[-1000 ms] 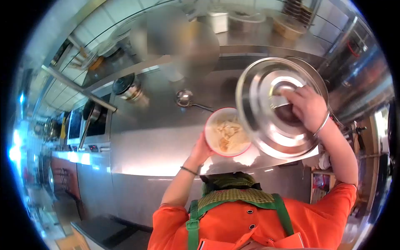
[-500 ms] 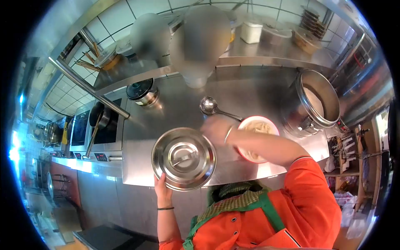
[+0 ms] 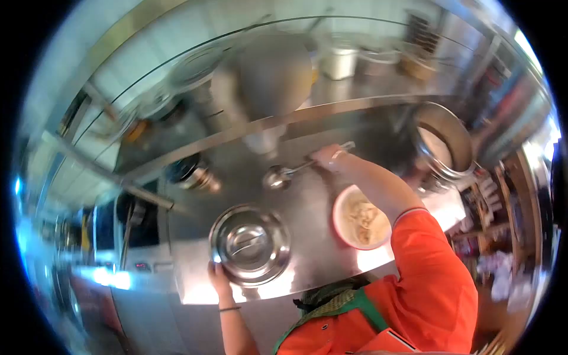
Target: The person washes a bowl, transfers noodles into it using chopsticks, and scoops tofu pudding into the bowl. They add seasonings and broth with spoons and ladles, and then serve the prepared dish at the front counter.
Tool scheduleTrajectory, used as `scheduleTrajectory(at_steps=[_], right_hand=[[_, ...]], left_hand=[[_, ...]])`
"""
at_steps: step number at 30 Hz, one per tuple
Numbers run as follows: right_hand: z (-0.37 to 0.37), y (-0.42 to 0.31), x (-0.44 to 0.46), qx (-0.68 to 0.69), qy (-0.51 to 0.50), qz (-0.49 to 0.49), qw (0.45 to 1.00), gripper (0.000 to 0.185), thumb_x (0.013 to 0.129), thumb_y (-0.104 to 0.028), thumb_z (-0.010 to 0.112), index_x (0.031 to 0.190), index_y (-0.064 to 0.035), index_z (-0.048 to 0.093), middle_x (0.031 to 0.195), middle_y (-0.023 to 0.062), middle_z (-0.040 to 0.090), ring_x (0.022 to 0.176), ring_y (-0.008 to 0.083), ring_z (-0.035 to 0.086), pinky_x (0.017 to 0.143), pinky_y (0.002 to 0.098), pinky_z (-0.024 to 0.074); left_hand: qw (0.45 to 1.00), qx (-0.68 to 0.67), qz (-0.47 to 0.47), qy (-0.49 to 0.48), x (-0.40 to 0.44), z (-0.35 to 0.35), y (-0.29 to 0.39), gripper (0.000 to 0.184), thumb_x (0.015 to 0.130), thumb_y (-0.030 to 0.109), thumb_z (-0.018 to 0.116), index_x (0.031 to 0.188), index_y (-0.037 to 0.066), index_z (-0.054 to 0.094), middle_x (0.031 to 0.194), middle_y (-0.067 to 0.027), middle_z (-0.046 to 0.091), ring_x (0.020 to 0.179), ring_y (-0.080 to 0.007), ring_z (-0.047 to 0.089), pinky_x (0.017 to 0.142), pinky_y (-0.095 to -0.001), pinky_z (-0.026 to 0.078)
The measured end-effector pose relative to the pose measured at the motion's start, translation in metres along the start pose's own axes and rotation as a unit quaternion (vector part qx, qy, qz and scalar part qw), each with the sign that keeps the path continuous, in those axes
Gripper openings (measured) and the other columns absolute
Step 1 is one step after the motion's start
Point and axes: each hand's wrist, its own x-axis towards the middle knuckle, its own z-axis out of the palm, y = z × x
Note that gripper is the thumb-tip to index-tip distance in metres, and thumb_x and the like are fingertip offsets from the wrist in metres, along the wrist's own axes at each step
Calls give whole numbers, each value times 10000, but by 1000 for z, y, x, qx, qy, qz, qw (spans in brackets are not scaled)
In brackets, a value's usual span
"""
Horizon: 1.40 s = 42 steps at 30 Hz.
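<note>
My left hand (image 3: 220, 282) grips the lower left rim of a round stainless-steel lid (image 3: 249, 244) with a handle across its top. The lid is at the counter's front edge; I cannot tell whether it rests on the metal. Farther back, my right hand (image 3: 329, 157) is closed around the handle of a steel ladle (image 3: 277, 177). Its bowl points left, and the handle end sticks out to the right of my fingers. Below my right forearm stands a white bowl with a pink-red rim (image 3: 336, 228), holding pale strips of food (image 3: 365, 220).
A tall steel pot (image 3: 448, 136) with whitish contents stands at the right of the steel counter (image 3: 310, 248). A glass-and-metal pot (image 3: 192, 173) is at the back left. Containers, including a white tub (image 3: 340, 62), line the shelf (image 3: 331, 106). Hobs lie left.
My right hand has moved from beside the lid back to the ladle and taken its handle. The ladle has swung so its handle points up right. The camera view has shifted and blurred.
</note>
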Motion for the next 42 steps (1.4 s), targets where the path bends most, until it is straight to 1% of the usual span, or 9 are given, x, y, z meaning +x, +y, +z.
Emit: scheduleTrajectory(at_steps=[3,7,10,13,17,18,21,28,42], right_hand=[[-50,-2,-68,19,23,-33,999,217,849,-198,466,1034,-116,545,858,149,629,834,338,612,688,438,474],[-106,13,-206,209,-1,74,975,241,849,-196,471,1071,-103,478,928,178,600,871,356,580,715,443,449],[-86,74,-310,285,154,54,945,293,841,-96,466,1130,-55,439,850,170,586,764,342,582,712,426,446],[-133,104,-390,378,74,294,875,344,832,-63,463,1173,-26,452,718,100,583,618,196,593,583,317,483],[-115,192,-422,271,38,348,896,264,791,-26,444,1042,10,517,746,108,618,649,222,623,588,348,500],[-80,235,-428,25,118,237,964,227,780,-51,473,993,-15,543,767,111,627,728,255,626,644,383,496],[-99,278,-407,-93,-14,247,964,225,761,-87,519,975,-49,576,797,118,633,796,281,618,689,401,488],[-111,329,-349,-234,-40,108,965,95,693,-121,585,705,-114,680,742,68,651,728,243,633,609,343,492],[-112,336,-313,-204,-110,-24,972,86,644,-162,587,664,-102,645,698,75,626,721,239,626,615,347,476]], left_hand=[[996,48,-49,-53,14,13,16,449,864,140,508,1249,-40,362,1043,-105,535,868,-152,526,750,-285,450],[916,340,208,45,-22,46,64,453,846,136,529,1242,-39,398,1239,-207,445,1141,-288,433,941,-346,363],[962,137,218,-89,-68,94,86,386,839,76,496,1207,-29,446,1209,-153,480,1094,-254,470,953,-341,350],[956,109,156,-224,-118,153,102,316,844,27,472,1154,-30,484,1157,-129,506,1086,-220,475,959,-318,344],[945,91,134,-285,-159,214,108,306,845,25,470,1145,-23,497,1161,-129,505,1094,-211,468,956,-316,340],[946,114,135,-272,-166,225,110,302,853,41,467,1146,-23,497,1164,-127,508,1098,-208,467,956,-316,339],[962,143,102,-211,-185,244,111,290,878,84,445,1142,-24,500,1141,-123,536,1080,-204,480,952,-317,343],[991,117,66,-22,-234,242,95,295,856,80,463,1123,-39,494,1116,-117,531,1034,-205,486,924,-317,363],[990,136,17,35,-267,272,109,324,848,74,450,1150,-43,474,1153,-129,520,1089,-223,468,949,-332,351]])
